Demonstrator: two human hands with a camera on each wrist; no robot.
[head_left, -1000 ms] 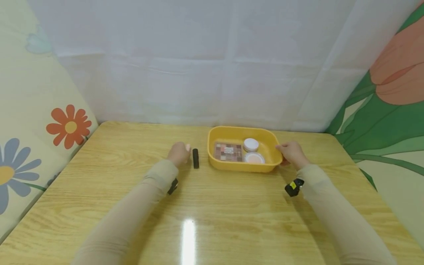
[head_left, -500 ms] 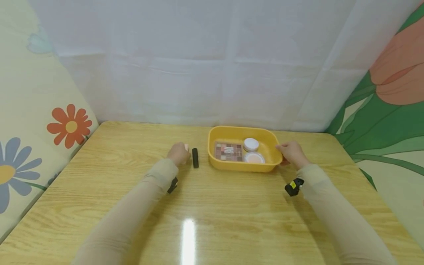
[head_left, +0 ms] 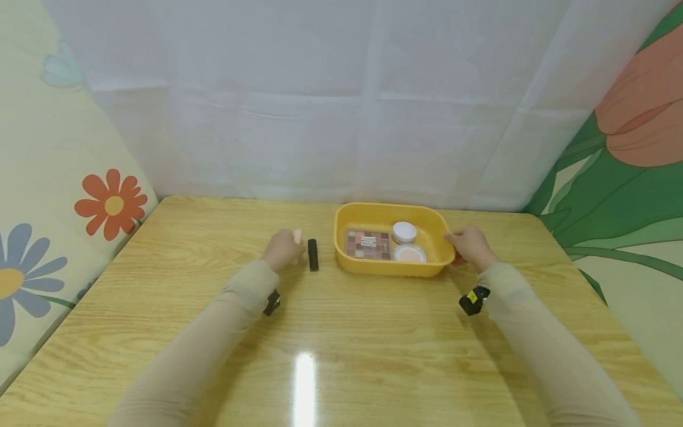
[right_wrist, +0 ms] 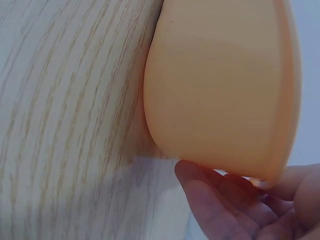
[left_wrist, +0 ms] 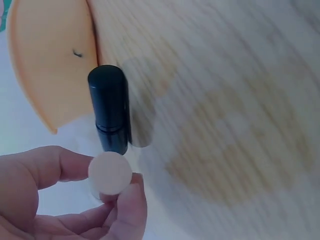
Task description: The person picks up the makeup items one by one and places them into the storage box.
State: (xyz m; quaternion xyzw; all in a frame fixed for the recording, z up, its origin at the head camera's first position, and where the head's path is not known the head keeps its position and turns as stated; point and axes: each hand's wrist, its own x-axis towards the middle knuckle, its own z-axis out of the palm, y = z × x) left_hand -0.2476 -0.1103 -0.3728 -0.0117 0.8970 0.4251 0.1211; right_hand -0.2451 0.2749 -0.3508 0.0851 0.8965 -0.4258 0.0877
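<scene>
In the left wrist view my left hand (left_wrist: 125,210) pinches a small cylinder with a pale pink round end (left_wrist: 110,172) between thumb and fingers. Just beyond it a black tube (left_wrist: 109,102) with a seam round it lies on the table; in the head view it is between my left hand and the yellow basket (head_left: 389,270). My right hand (head_left: 472,246) grips the basket's right end, thumb at the rim and fingers against the outer wall. The basket holds a palette of brown and pink squares (head_left: 368,244), a white round case (head_left: 404,232) and a round compact with a pinkish face (head_left: 409,254).
The wood-grain table (head_left: 352,332) carries everything, with a bright reflection near its front. Behind it hangs a white cloth (head_left: 320,118). Flower-painted panels (head_left: 42,148) flank the table on both sides.
My left hand has drawn slightly to the left, with the pale-ended cylinder still in its fingers. The black tube sits a touch further left. Basket and right hand stay about where they were.
</scene>
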